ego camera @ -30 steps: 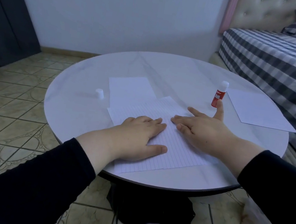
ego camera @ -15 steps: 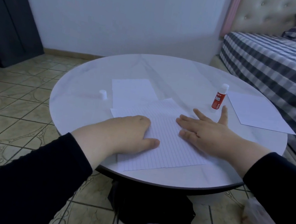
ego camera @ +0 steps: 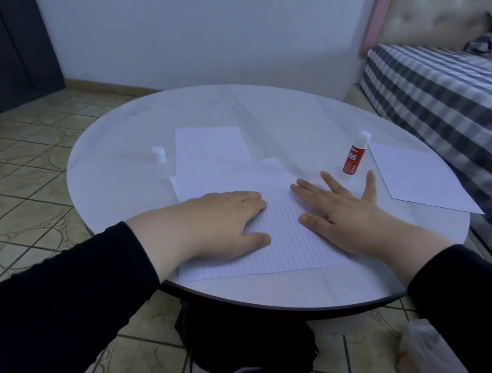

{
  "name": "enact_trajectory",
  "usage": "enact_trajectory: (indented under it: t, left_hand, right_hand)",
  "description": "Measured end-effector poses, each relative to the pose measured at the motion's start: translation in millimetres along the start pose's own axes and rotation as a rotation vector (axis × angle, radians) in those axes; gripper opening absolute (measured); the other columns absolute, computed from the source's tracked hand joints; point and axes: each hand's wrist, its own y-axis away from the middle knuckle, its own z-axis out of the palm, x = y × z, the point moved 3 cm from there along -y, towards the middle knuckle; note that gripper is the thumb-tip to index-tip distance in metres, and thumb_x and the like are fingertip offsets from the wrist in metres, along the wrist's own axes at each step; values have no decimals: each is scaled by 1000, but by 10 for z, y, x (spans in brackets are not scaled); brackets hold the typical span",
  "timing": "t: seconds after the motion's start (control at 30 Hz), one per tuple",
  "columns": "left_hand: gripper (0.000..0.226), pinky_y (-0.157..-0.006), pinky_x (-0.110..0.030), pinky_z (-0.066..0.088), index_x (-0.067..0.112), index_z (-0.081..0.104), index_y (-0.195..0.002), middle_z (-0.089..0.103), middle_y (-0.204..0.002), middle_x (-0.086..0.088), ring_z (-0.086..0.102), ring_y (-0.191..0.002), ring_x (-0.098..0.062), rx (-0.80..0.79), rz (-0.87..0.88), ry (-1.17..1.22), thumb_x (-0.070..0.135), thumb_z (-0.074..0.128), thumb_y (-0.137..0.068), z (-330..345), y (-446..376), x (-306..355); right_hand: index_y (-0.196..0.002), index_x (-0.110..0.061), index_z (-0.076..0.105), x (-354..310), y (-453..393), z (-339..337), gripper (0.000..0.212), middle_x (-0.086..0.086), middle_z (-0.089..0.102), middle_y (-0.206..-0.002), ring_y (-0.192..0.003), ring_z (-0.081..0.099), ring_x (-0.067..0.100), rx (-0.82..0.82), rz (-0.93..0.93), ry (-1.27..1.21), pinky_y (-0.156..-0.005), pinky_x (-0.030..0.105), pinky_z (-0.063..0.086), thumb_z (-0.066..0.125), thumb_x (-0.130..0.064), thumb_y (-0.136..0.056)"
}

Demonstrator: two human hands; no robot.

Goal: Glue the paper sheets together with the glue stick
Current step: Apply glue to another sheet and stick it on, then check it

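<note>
Both hands lie flat on the lined sheet: left hand with fingers together, right hand with fingers spread, released, holding nothing, near the glue stick.

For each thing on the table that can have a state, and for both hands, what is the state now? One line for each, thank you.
Glue stick: upright, cap off, untouched.
Cap: off, standing apart on the table.
Lined sheet: flat, overlapping the plain sheet.
Plain sheet: flat, near edge covered.
Separate sheet: flat, alone beside the glue stick.
Left hand: flat, pressing the lined sheet.
Right hand: flat, fingers spread, on the lined sheet.
</note>
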Motion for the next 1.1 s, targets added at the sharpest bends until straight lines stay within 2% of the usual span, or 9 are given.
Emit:
enact_trajectory:
  t: [0.17, 0.3, 0.47, 0.6, 0.67, 0.8, 0.9, 1.03, 1.1]
  left_hand:
    - [77, -121, -33, -2, 32, 1, -155, -8, -162, 12, -6, -148, -6, -102, 31, 17, 66, 32, -93, 58, -46, 63]
    - [79, -121, -32, -1, 33, 4, -155, -5, -162, 12, -5, -148, -5, -100, 27, 53, 66, 39, -91, 26, -62, 49]
    - [82, -121, -31, -2, 35, 4, -154, -5, -162, 13, -5, -148, -4, -110, 28, 65, 68, 40, -89, 33, -51, 54]
    - [82, -121, -33, -2, 34, 3, -155, -7, -162, 12, -6, -148, -6, -105, 28, 44, 68, 37, -89, 47, -41, 62]
    - [82, -121, -35, -2, 34, 1, -155, -8, -162, 12, -7, -148, -6, -102, 31, 30, 70, 35, -89, 66, -37, 57]
    - [83, -121, -36, -3, 35, -1, -154, -10, -161, 14, -9, -148, -4, -98, 38, 24, 72, 32, -87, 99, -31, 14]
    - [83, -121, -36, -4, 36, -1, -154, -10, -161, 15, -9, -147, -4, -99, 46, 28, 72, 32, -87, 96, -29, -11]
    - [80, -121, -36, -3, 35, 0, -154, -10, -161, 14, -8, -148, -5, -93, 55, 7, 69, 32, -90, 90, -24, 3]
    - [78, -121, -37, -2, 37, 0, -154, -9, -161, 14, -8, -148, -5, -89, 59, -6, 70, 31, -90, 81, -7, 11]
  right_hand:
    - [-151, -45, 1, -4, 86, 9, 59, -27, 2, -158, -148, -11, 8, -46, -16, 6, -103, 65, -27, 14, -62, -96]
    - [-148, -51, -3, 107, 280, -5, 61, -30, -1, -156, -147, -13, 7, -120, -31, 9, -103, 63, -28, 17, -67, -92]
    - [-146, -56, -1, 233, 560, -47, 79, -38, -4, -149, -144, -18, 3, -218, -61, 7, -103, 65, -28, 17, -81, -73]
    - [-146, -54, 8, 117, 460, -95, 59, -35, 5, -153, -146, -12, 2, -111, -62, -101, -103, 62, -30, 21, -67, -91]
    - [-148, -51, 3, 6, 398, -57, 53, -31, 4, -156, -146, -11, 3, -95, -74, -97, -103, 61, -30, 17, -58, -98]
    - [-148, -52, -4, 14, 448, 28, 53, -32, -4, -155, -146, -11, 2, -157, -77, -28, -103, 62, -30, 14, -56, -98]
    - [-145, -56, 10, 118, 572, -47, 48, -39, 8, -150, -144, -6, -4, -182, -67, -26, -102, 61, -32, 22, -56, -98]
    - [-125, -50, 55, 150, 685, -157, 46, -41, 42, -133, -140, 7, -13, -74, -55, -126, -106, 52, -32, 24, -61, -93]
    - [-140, -46, 41, 79, 623, -142, 50, -32, 36, -144, -143, 8, -8, -53, -20, -155, -108, 52, -29, 20, -57, -95]
